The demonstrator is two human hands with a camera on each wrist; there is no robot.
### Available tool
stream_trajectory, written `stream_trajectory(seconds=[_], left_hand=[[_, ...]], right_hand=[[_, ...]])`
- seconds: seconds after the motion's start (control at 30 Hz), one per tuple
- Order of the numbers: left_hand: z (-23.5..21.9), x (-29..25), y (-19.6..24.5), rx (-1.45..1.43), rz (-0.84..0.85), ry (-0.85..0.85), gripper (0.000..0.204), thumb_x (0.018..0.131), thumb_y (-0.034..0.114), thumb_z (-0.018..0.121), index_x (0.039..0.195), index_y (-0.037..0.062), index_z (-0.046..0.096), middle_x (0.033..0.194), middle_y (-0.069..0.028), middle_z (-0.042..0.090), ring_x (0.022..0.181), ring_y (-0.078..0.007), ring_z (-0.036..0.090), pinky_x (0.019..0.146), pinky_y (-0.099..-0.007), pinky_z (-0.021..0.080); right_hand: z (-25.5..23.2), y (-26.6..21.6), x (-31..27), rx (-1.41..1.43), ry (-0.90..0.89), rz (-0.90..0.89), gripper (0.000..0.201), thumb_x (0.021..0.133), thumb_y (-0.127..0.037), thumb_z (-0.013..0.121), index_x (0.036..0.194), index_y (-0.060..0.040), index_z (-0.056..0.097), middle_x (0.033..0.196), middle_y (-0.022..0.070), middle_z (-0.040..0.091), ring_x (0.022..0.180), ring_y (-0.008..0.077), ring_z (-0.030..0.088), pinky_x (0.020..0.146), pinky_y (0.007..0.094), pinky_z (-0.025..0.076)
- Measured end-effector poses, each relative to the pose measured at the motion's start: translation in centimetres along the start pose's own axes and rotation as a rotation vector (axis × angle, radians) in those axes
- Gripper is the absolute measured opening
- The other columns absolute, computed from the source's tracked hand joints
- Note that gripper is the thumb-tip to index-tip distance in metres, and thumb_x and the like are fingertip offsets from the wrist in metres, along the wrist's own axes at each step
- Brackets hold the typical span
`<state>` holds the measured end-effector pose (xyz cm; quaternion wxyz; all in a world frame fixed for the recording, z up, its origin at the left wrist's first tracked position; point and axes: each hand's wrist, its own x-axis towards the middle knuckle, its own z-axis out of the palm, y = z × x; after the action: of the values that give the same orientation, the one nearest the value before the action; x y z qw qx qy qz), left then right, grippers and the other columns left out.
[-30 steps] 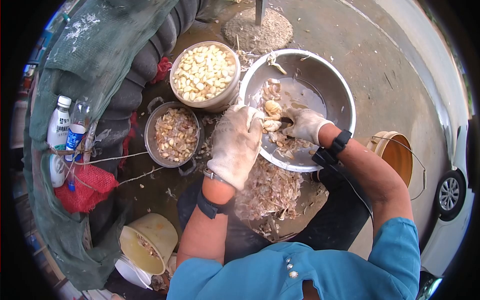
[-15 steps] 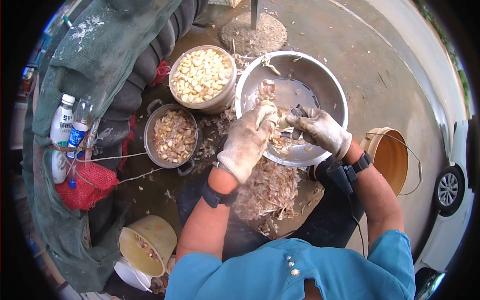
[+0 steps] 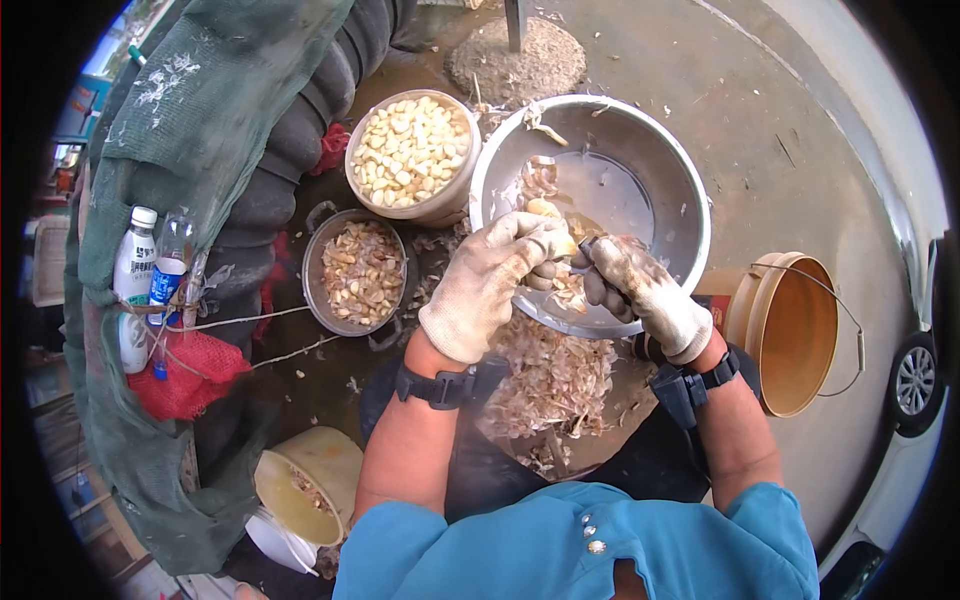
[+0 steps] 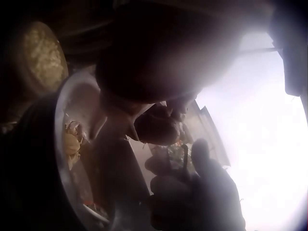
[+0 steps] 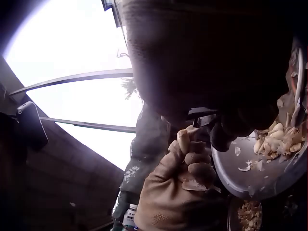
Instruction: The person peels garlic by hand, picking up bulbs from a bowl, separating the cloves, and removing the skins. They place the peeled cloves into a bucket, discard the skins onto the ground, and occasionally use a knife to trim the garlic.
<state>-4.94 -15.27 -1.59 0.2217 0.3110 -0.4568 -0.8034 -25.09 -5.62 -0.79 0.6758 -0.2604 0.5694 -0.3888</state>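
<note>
Both hands wear pale, soiled work gloves. My left hand (image 3: pixel 490 285) is over the near-left rim of a metal basin (image 3: pixel 703 215), pinching a garlic clove (image 5: pixel 183 140) between thumb and fingers. Facing it, my right hand (image 3: pixel 648 295) has its fingers curled round a small black tool (image 5: pixel 199 114) with a metal end, held close to the clove. Dark stains cover the right glove's fingers. A yellowish garlic piece (image 3: pixel 543 207) and loose skins lie in the basin, partly hidden behind the left hand.
A tub of peeled cloves (image 3: pixel 468 180) stands left of the basin, beside a pot (image 3: pixel 312 285) of cloves and skins. Below the hands lies a heap of garlic skins (image 3: pixel 555 385). An orange-brown bucket (image 3: pixel 800 340) lies tipped at right; a cream bucket (image 3: pixel 335 470) leans at lower left.
My right hand has drawn back from the garlic in the basin, and its fingers have curled round the black tool. My left hand has shifted slightly right, and both hands now meet at the clove.
</note>
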Motion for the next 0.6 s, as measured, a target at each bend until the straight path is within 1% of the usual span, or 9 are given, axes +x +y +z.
stream_trajectory(seconds=[0.1,0.17,0.2,0.27,0.33,0.37,0.4,0.53,0.6], left_hand=[[0.22,0.21,0.04,0.105,0.057,0.002,0.033,0.100,0.022,0.053,0.124,0.0010,0.058,0.108,-0.0040,0.066,0.088,-0.0087,0.060,0.077,-0.0236,0.049],[0.47,0.25,0.29,0.144,0.055,0.009,0.034,0.100,0.023,0.053,0.125,0.0005,0.058,0.108,-0.0041,0.066,0.089,-0.0088,0.059,0.078,-0.0234,0.049],[0.52,0.29,0.30,0.178,0.058,0.013,0.034,0.101,0.024,0.053,0.125,0.0001,0.058,0.108,-0.0042,0.066,0.089,-0.0089,0.059,0.079,-0.0231,0.048],[0.41,0.45,0.12,0.174,0.051,0.013,0.035,0.101,0.024,0.052,0.125,-0.0004,0.058,0.107,-0.0044,0.066,0.088,-0.0090,0.059,0.079,-0.0231,0.048],[0.41,0.54,0.22,0.170,0.047,0.012,0.036,0.101,0.025,0.052,0.125,-0.0009,0.058,0.107,-0.0045,0.066,0.087,-0.0091,0.059,0.079,-0.0231,0.048],[0.59,0.50,0.51,0.268,0.075,0.012,0.036,0.101,0.025,0.051,0.124,-0.0013,0.058,0.106,-0.0049,0.066,0.086,-0.0091,0.059,0.078,-0.0234,0.049],[0.67,0.48,0.64,0.366,0.102,0.012,0.036,0.101,0.026,0.051,0.123,-0.0016,0.059,0.106,-0.0052,0.066,0.086,-0.0091,0.059,0.078,-0.0237,0.049],[0.34,0.69,0.45,0.451,0.128,0.002,0.036,0.101,0.026,0.050,0.122,-0.0018,0.060,0.103,-0.0048,0.066,0.084,-0.0094,0.059,0.077,-0.0243,0.049],[0.32,0.75,0.59,0.617,0.239,-0.042,0.036,0.101,0.026,0.051,0.121,-0.0025,0.060,0.101,-0.0044,0.065,0.083,-0.0095,0.058,0.076,-0.0245,0.049]], right_hand=[[-0.11,-0.88,-0.10,-0.144,0.008,-0.035,0.033,0.099,-0.042,0.052,0.108,-0.0106,0.059,0.076,-0.0061,0.050,0.061,0.0022,0.037,0.053,0.0182,0.028],[-0.32,-0.95,0.04,-0.360,-0.036,-0.158,0.034,0.101,-0.039,0.049,0.109,-0.0082,0.059,0.078,-0.0041,0.052,0.066,0.0048,0.042,0.058,0.0209,0.035],[-0.45,-0.82,0.12,-0.354,-0.038,-0.156,0.034,0.101,-0.039,0.049,0.109,-0.0082,0.059,0.078,-0.0041,0.052,0.066,0.0048,0.042,0.058,0.0209,0.035],[-0.74,-0.69,0.27,-0.416,-0.081,-0.247,0.034,0.103,-0.037,0.046,0.110,-0.0059,0.059,0.079,-0.0013,0.052,0.071,0.0089,0.045,0.066,0.0246,0.040],[-0.71,-0.71,0.52,-0.432,-0.085,-0.235,0.035,0.103,-0.036,0.046,0.110,-0.0051,0.059,0.079,-0.0003,0.052,0.073,0.0107,0.046,0.068,0.0264,0.041],[-0.72,-0.69,0.59,-0.448,-0.086,-0.223,0.035,0.103,-0.036,0.046,0.109,-0.0043,0.060,0.079,0.0008,0.052,0.074,0.0125,0.047,0.071,0.0281,0.042],[-0.76,-0.68,0.59,-0.446,-0.085,-0.221,0.035,0.103,-0.036,0.046,0.109,-0.0043,0.060,0.079,0.0008,0.052,0.074,0.0125,0.047,0.071,0.0281,0.042],[-0.66,-0.82,0.50,-0.465,-0.072,-0.166,0.036,0.102,-0.036,0.047,0.110,-0.0027,0.060,0.078,0.0020,0.051,0.074,0.0133,0.047,0.070,0.0288,0.042],[-0.66,-0.73,0.53,-0.478,-0.059,-0.137,0.036,0.102,-0.036,0.048,0.110,-0.0024,0.060,0.078,0.0022,0.051,0.074,0.0136,0.046,0.070,0.0291,0.042]])
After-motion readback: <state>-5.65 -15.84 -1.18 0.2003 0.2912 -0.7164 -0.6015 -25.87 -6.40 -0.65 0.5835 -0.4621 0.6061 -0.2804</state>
